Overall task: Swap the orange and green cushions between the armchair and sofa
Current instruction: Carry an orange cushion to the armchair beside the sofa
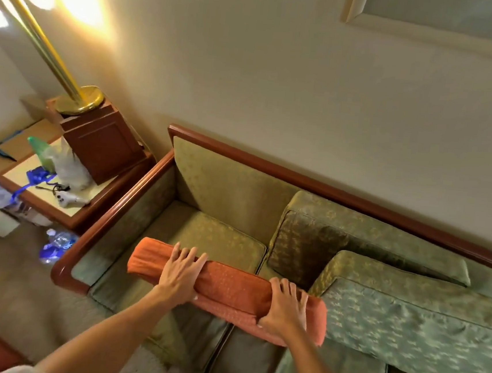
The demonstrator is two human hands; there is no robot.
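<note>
Fingers: left hand (180, 273) and right hand (286, 306) both curl over the top edge of the orange cushion (228, 290), gripping it.
Cushion axis: runs left-right, one hand near each end.
Position: held above the sofa (218, 238) seat; the bare backrest lies ahead.

Woven patterned cloth covers the orange cushion (229, 287) and sofa (224, 184), whose wood frame shines glossy.

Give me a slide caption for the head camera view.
Both hands, left and right, grip the orange cushion above the green sofa.
</note>
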